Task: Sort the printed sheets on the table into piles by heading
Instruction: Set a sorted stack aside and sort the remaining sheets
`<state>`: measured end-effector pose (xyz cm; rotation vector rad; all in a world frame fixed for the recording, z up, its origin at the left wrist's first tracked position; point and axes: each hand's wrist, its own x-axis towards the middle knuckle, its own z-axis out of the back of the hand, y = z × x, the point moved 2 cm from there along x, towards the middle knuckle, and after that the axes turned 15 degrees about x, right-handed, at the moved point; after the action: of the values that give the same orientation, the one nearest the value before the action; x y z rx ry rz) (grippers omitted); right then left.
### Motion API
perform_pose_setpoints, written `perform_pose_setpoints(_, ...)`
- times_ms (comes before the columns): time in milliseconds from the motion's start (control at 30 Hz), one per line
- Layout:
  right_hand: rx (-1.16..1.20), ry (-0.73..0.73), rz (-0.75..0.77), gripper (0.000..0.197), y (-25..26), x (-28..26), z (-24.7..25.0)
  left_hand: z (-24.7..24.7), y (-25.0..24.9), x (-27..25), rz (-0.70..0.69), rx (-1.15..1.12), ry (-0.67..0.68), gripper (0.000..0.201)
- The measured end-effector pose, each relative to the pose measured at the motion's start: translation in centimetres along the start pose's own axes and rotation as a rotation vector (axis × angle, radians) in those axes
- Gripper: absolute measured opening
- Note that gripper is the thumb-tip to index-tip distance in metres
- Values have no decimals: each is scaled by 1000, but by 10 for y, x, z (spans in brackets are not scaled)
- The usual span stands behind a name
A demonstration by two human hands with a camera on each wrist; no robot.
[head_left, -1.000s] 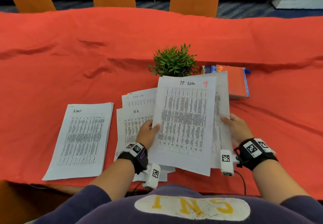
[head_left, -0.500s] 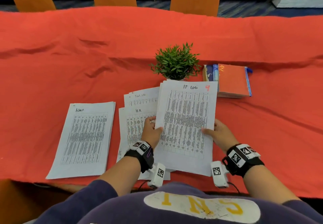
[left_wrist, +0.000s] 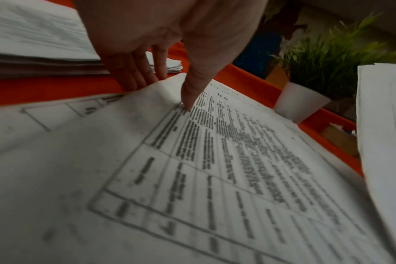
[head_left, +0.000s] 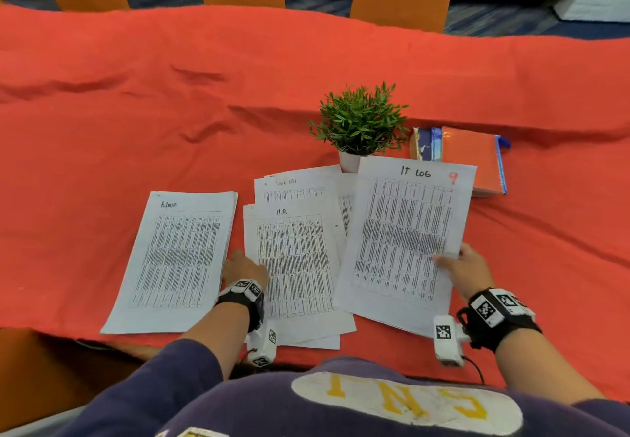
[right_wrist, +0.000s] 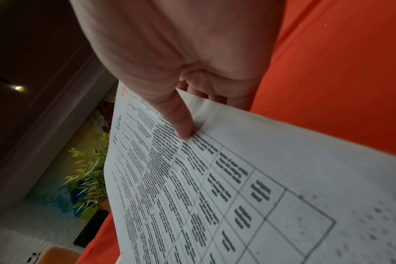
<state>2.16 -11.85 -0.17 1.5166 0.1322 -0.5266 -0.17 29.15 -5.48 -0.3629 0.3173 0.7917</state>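
Partly sorted: one pile squared, a loose middle stack left, one sheet in hand.

Nearest, the right hand [head_left: 472, 271] pinches the IT Log sheet [head_left: 405, 242] by its right edge, thumb on top; the left hand [head_left: 243, 266] pinches the HR sheet [head_left: 293, 262] atop the unsorted stack [head_left: 300, 300]; left lies the Admin pile [head_left: 175, 259]; beyond, a plant [head_left: 359, 123] and books [head_left: 470, 157] crowd the far right; open cloth [head_left: 136, 112] remains far left.

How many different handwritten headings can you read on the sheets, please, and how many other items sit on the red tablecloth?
Readable headings: 4, namely Admin, Task List, HR, IT Log
Potted plants: 1
Book stacks: 1
Total: 6
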Motion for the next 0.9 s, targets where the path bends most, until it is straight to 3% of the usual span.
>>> perform_pose_setpoints(233,24,-27,-34,29,-7,0,9,8,-8,-12,-297,38,-217,27)
perform_pose_setpoints(433,41,-27,-29,30,-8,-4,10,11,-31,-29,-450,-144,-128,22)
perform_pose_setpoints(533,68,-36,-32,28,-10,-2,13,15,-39,-32,-385,-277,-123,7)
perform_pose_setpoints(633,79,-36,-36,29,-12,0,15,8,-39,-17,-210,-336,-76,15)
perform_pose_setpoints(767,87,-53,-57,27,-15,1,18,3,-37,3,-8,-236,-55,30)
perform_pose_setpoints(900,82,-61,-75,27,-17,1,19,7,-45,9,38,-111,38,43)
